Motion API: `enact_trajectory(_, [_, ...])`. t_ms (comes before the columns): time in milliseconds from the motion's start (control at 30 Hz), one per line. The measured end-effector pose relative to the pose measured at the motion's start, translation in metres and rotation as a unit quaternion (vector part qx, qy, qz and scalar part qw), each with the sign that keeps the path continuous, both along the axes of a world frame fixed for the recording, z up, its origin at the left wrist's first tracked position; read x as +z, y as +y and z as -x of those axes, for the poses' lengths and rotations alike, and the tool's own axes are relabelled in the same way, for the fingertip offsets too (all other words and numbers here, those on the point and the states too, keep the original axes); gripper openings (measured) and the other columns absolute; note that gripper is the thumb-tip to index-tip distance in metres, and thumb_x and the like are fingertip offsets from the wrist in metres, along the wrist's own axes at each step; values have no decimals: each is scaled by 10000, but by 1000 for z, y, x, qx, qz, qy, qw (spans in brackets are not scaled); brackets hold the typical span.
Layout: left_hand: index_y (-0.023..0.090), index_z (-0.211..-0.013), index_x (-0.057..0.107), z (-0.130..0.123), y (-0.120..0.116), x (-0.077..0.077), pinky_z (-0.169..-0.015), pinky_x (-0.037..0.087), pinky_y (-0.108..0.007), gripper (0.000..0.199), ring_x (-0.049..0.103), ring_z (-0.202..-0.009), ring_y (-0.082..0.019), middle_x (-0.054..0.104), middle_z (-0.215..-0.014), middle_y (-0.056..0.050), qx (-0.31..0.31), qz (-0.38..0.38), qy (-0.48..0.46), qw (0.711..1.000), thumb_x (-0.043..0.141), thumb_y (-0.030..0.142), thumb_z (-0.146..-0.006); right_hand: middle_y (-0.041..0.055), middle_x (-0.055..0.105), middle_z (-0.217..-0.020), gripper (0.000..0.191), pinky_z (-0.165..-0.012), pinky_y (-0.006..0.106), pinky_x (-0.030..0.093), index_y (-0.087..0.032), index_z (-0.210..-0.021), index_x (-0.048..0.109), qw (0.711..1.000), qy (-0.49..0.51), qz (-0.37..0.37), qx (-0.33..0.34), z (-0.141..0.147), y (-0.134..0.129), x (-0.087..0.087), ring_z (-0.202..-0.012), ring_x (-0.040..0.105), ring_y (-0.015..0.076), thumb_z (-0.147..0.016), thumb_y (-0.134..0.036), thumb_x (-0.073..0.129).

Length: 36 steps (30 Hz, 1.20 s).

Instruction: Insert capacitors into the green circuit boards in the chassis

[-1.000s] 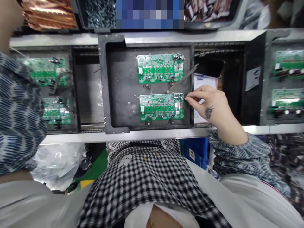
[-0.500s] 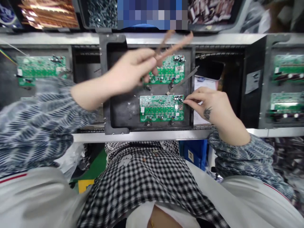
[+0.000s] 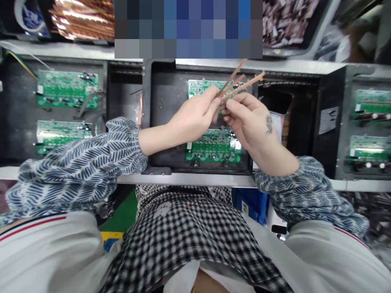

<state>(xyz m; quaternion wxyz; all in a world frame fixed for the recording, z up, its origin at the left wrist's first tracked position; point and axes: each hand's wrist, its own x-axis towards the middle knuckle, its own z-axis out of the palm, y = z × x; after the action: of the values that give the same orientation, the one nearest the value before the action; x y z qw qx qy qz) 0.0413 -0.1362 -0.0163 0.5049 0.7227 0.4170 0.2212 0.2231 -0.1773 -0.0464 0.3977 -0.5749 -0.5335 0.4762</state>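
Observation:
My left hand is closed around several thin copper strips, which fan out up and to the right from its fingertips. Close beside it, my right hand has its thumb and fingers pinched together just under the strips; what lies between them is hidden. Both hands hover over a black tray. In that tray lie two green circuit boards, an upper board partly covered by the hands and strips, and a lower board nearer to me.
Neighbouring trays hold more green boards, with a left board and a right board. Behind the rail are a pile of copper strips and a bin of brownish parts. A dark phone-like slab lies right of my tray.
My right hand has left the lower board's right edge and moved up to my left hand. The left hand has come lower and right, still holding the copper strips.

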Motion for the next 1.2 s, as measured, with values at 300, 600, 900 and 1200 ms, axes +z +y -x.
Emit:
enact_trajectory(300, [145, -1317, 523, 17, 36, 29, -763, 421, -372, 365, 666, -913, -340, 690, -1000, -141, -59, -239, 219, 944, 346, 271, -1024, 45, 727, -952, 107, -891, 438, 567, -269, -877, 609, 978, -175, -101, 49, 8, 28, 38, -913, 684, 227, -873, -318, 704])
enact_trajectory(600, [234, -1160, 629, 42, 79, 14, -823, 439, -429, 312, 627, -837, -295, 674, -831, -59, 18, -263, 132, 956, 361, 214, -1001, 43, 734, -1080, 148, -972, 473, 471, -303, -962, 725, 898, -393, -125, 152, -36, 61, 6, -1035, 652, 266, -920, -236, 601])
enact_trajectory(900, [299, -1036, 578, 50, 78, 3, -823, 404, -435, 257, 616, -844, -304, 672, -809, -58, 50, -229, 130, 963, 329, 274, -978, 61, 729, -1025, 171, -911, 464, 484, -272, -945, 733, 887, -399, -133, 191, -36, 62, 6, -958, 667, 274, -920, -206, 577])
enact_trajectory(1200, [281, -1046, 578, 51, 74, -2, -801, 404, -411, 229, 610, -873, -293, 678, -888, -64, 90, -244, 156, 953, 351, 280, -1011, 137, 732, -1062, 276, -833, 409, 498, -155, -1048, 767, 829, -482, -159, 235, -37, 68, 5, -951, 674, 280, -934, -209, 522])
